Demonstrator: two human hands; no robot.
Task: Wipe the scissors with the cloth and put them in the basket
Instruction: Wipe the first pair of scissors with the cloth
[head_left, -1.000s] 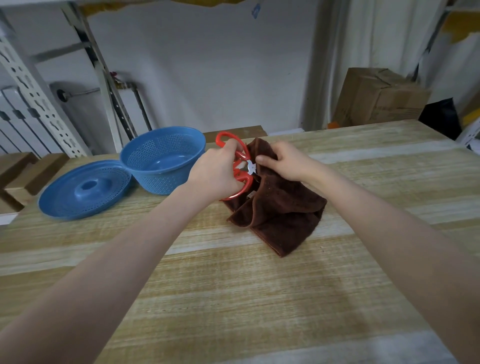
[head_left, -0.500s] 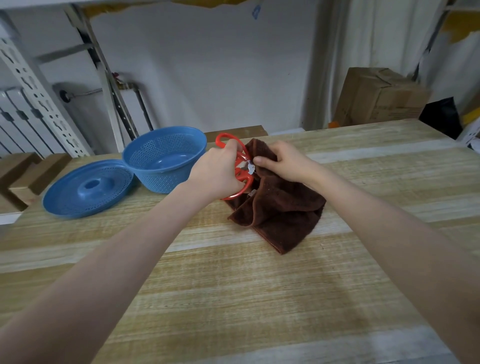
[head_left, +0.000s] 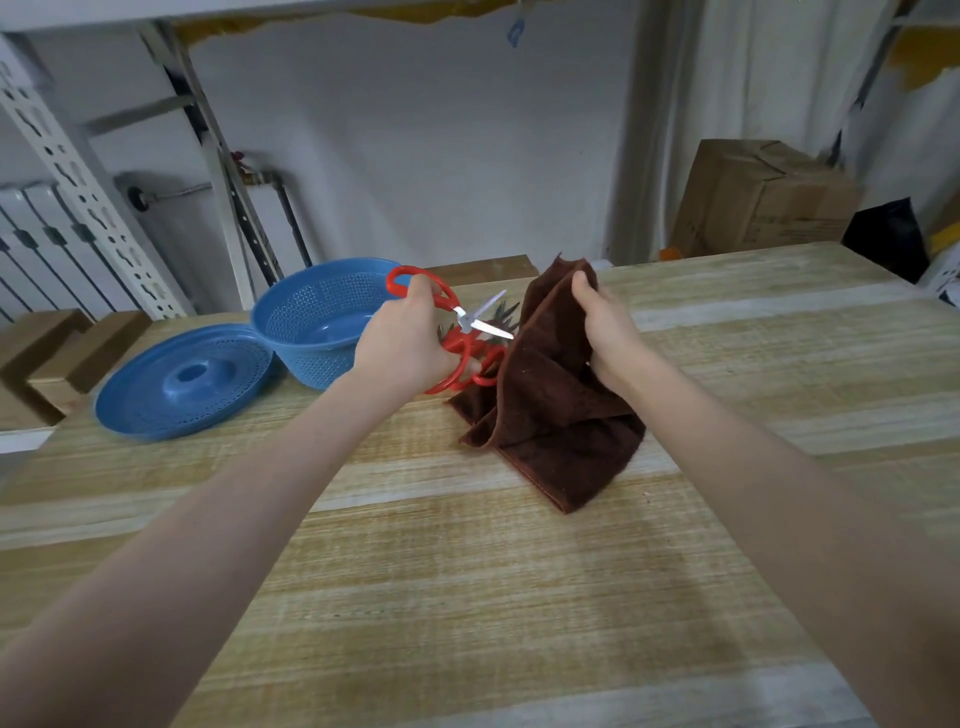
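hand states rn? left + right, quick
Left hand: grips the red scissors by the handles, blades apart.
Right hand: holds the brown cloth by its raised upper edge.

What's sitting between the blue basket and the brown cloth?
The left hand gripping the red scissors, blades open toward the brown cloth; the head view shows it.

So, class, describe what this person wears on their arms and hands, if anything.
Nothing shows. The left hand and right hand are bare, without gloves or visible rings. The left forearm and right forearm are uncovered to the picture's edge: no sleeve, watch or bracelet in view.
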